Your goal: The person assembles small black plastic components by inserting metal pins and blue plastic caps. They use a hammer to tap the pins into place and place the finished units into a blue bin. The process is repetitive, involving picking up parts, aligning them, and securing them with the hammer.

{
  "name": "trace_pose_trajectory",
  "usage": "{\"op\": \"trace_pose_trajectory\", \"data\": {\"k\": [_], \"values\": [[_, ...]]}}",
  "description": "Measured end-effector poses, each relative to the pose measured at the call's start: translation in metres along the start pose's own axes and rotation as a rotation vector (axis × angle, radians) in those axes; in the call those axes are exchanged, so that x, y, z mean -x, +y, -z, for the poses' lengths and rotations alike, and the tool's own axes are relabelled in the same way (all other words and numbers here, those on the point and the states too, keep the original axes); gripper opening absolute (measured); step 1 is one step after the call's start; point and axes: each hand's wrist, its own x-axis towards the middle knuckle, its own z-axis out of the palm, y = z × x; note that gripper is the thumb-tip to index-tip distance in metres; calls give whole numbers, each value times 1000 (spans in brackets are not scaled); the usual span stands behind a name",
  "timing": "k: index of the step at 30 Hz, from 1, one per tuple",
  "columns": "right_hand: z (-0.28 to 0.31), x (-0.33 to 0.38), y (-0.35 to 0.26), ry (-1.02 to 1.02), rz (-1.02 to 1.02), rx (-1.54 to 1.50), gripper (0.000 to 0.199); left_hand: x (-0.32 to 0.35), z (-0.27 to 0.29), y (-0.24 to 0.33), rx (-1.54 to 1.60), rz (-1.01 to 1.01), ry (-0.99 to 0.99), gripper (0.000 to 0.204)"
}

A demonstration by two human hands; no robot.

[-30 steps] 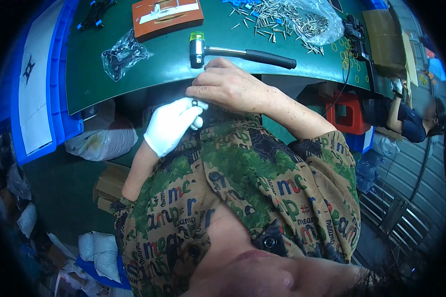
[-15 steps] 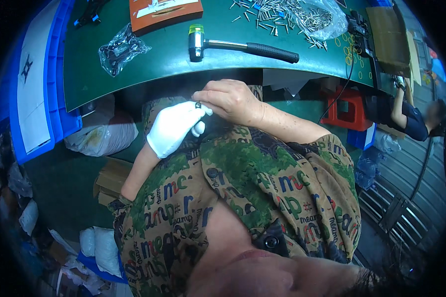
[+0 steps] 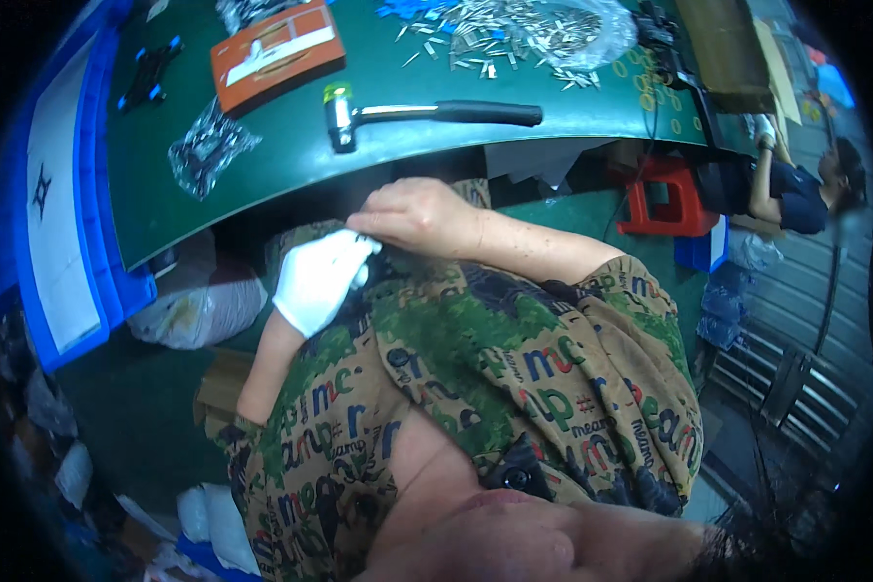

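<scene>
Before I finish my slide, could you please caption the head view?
White-gloved left hand pinches small dark piece beside bare right hand, near green table bearing black-handled, yellow-tipped hammer.

I am holding my white-gloved left grip [image 3: 313, 281] against my bare right grip [image 3: 415, 215], both curling inward, while my right forearm [image 3: 548, 244] is reaching across and my left forearm [image 3: 270, 371] is angling up.

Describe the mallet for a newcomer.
Find the near edge of the green table. The mallet lies near it, right of the bagged black parts. Unlike its neighbours, it has a long black grip and a yellow-green-tipped head.
</scene>
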Motion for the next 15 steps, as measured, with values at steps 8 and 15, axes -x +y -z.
{"op": "trace_pose_trajectory", "data": {"k": [8,15], "values": [[66,-6,7,-83,-96,123,28,-4,3,11,48,40,-22,21],[165,-2,126,28,-570,570,24,-3,0,6,123,83,-59,19]]}}
